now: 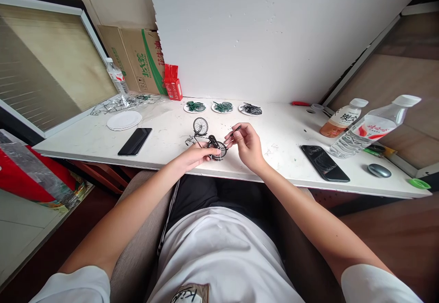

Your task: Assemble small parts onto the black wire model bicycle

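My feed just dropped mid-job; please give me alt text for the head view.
A person's left grip holds a miniature bicycle at a white table; the right grip pinches a thin dark piece beside it. Three white discs bearing tiny parts lie beyond.

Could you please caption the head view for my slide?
Left hand holding a model bicycle, right hand a small dark piece.
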A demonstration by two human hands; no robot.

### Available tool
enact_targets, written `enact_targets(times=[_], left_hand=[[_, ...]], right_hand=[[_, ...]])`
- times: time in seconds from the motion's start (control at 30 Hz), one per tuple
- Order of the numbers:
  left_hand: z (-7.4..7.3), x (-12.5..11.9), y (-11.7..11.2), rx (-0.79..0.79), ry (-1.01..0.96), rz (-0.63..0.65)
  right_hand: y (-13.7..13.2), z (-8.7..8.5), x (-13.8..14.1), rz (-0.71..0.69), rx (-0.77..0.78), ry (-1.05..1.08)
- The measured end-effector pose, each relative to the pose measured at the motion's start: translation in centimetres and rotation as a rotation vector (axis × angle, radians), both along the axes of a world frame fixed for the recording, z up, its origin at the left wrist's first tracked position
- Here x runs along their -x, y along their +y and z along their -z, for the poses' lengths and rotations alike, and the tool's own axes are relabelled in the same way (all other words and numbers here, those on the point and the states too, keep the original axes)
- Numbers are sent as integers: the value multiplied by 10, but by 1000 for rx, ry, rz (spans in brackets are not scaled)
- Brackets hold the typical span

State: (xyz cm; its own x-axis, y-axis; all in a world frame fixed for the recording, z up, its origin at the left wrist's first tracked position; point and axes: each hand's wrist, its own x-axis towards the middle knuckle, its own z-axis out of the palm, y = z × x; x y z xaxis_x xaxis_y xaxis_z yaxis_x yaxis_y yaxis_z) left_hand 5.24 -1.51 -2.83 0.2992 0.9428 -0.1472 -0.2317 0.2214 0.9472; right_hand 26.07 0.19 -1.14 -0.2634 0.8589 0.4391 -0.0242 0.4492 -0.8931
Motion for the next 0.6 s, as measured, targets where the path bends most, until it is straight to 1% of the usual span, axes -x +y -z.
enact_targets(times=[0.17, 0.4, 0.6], left_hand=[[1, 0, 1, 4, 8, -38], [-1, -1, 0, -6, 20, -35], [-1, -2, -1, -15, 25, -38]], right_hand=[[-3, 5, 3, 19, -21, -55], [-2, 10, 3, -6, 13, -78], [-4, 11, 4, -5, -6, -76]])
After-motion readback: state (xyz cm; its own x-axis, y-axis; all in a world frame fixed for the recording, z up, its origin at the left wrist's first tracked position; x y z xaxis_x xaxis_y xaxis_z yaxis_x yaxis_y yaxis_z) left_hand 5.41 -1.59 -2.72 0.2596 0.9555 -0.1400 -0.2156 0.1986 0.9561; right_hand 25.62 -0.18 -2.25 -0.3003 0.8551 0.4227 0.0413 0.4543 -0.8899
